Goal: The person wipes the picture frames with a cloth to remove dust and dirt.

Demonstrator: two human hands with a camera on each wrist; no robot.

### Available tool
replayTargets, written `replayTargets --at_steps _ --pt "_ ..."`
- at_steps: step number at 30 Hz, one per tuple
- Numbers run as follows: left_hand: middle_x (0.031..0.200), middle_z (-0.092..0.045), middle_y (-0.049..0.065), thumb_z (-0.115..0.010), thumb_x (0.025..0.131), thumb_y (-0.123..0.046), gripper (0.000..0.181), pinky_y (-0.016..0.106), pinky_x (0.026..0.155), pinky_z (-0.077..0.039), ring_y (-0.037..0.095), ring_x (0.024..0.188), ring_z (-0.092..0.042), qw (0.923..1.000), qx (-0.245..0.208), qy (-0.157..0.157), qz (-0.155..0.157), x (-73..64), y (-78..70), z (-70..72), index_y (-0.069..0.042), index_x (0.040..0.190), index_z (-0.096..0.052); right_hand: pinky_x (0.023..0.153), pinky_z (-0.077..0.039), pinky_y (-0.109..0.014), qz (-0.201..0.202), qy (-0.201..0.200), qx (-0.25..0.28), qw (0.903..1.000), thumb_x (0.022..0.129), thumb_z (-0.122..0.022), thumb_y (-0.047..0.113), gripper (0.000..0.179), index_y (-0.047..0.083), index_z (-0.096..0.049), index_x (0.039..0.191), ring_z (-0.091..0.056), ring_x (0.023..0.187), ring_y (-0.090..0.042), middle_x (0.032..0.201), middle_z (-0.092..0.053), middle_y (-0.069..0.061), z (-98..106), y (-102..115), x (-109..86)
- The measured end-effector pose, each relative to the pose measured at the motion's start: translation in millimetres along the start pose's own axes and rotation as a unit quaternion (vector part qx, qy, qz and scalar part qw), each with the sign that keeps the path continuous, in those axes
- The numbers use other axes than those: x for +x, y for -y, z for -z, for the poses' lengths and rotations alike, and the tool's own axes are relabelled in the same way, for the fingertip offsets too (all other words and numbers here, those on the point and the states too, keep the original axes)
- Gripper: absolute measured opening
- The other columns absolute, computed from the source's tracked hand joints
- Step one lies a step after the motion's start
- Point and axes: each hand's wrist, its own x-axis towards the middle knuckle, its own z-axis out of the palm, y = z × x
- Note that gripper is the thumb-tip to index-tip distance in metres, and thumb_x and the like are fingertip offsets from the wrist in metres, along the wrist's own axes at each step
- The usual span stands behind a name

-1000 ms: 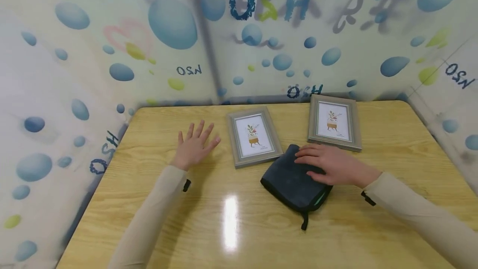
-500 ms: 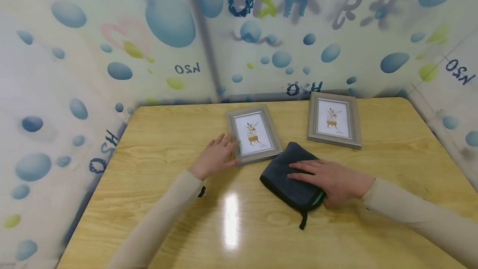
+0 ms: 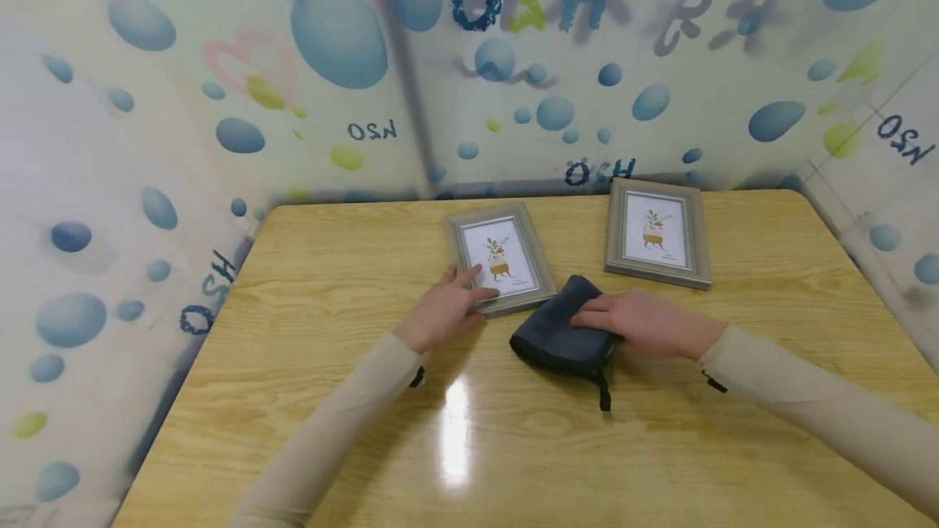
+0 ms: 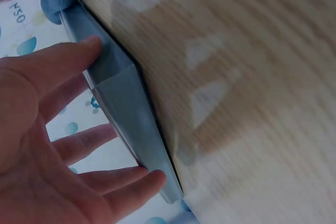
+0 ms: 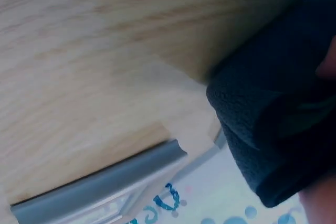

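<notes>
My left hand (image 3: 440,312) lies at the lower left corner of the left picture frame (image 3: 509,243), two fingers reaching over its glass. In the left wrist view the thumb touches one side of the frame (image 4: 131,108), and extended fingers lie along the adjoining side. My right hand (image 3: 653,324) grips a folded dark blue cloth (image 3: 557,328) with black edging and a hanging loop. The cloth overlaps the frame's lower right corner in the head view. Up close, the right wrist view shows the cloth's fuzzy surface (image 5: 252,93), while most of that hand is hidden.
A second, matching picture frame (image 3: 656,235) lies face up at the back right of the wooden table (image 3: 352,267). Behind the table rises a wall (image 3: 469,88) patterned with drops and lettering. Light glares off the tabletop near the front.
The left hand has moved right, from over the bare table onto the left frame. My right hand has gone from lying flat on the cloth to gripping it, and the cloth is bunched.
</notes>
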Motion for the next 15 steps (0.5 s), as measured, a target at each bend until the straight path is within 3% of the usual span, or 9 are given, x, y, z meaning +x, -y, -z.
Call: replayTargets --at_steps 5,8,12,15 --pt "0.148 -0.034 0.024 -0.068 0.091 -0.019 0.043 0.065 0.097 -0.034 0.059 0.131 -0.022 1.0000 -0.002 0.002 0.002 -0.4 -2.2 -0.8 -0.018 0.133 -0.061 0.068 -0.055 -0.042 -0.041 -0.061 0.036 0.9967 0.074 -0.080 0.003 0.058 0.010 -0.055 0.125 -0.067 0.086 -0.027 0.110 -0.067 -0.012 15 -6 -4.4" --pt "0.145 -0.039 0.025 -0.070 0.090 -0.017 0.042 0.063 0.103 -0.029 0.056 0.132 -0.027 0.9999 0.004 -0.005 -0.008 -0.9 -3.9 0.1 -0.016 0.131 -0.062 0.068 -0.055 -0.043 -0.071 -0.098 0.038 0.9919 0.073 -0.078 0.000 0.056 0.010 -0.055 0.123 -0.067 0.083 -0.026 0.111 -0.067 -0.012 25 -11 -7.5" --pt "0.135 -0.050 0.024 -0.071 0.089 -0.014 0.040 0.056 0.111 -0.018 0.044 0.130 -0.039 0.9985 0.021 -0.016 -0.048 -1.3 -5.0 -1.0 -0.013 0.128 -0.064 0.066 -0.054 -0.045 -0.108 -0.147 0.041 0.9823 0.071 -0.079 -0.003 0.054 0.008 -0.057 0.119 -0.066 0.083 -0.026 0.105 -0.068 -0.011 35 -20 -10.7" --pt "0.126 -0.056 0.021 -0.072 0.087 -0.012 0.041 0.056 0.111 -0.018 0.041 0.125 -0.046 0.9964 0.027 -0.024 -0.076 -1.9 -5.5 -3.3 -0.013 0.128 -0.065 0.067 -0.052 -0.048 -0.140 -0.181 0.043 0.9724 0.068 -0.078 -0.008 0.056 0.007 -0.056 0.117 -0.065 0.083 -0.029 0.102 -0.067 -0.013 40 -25 -13.2"
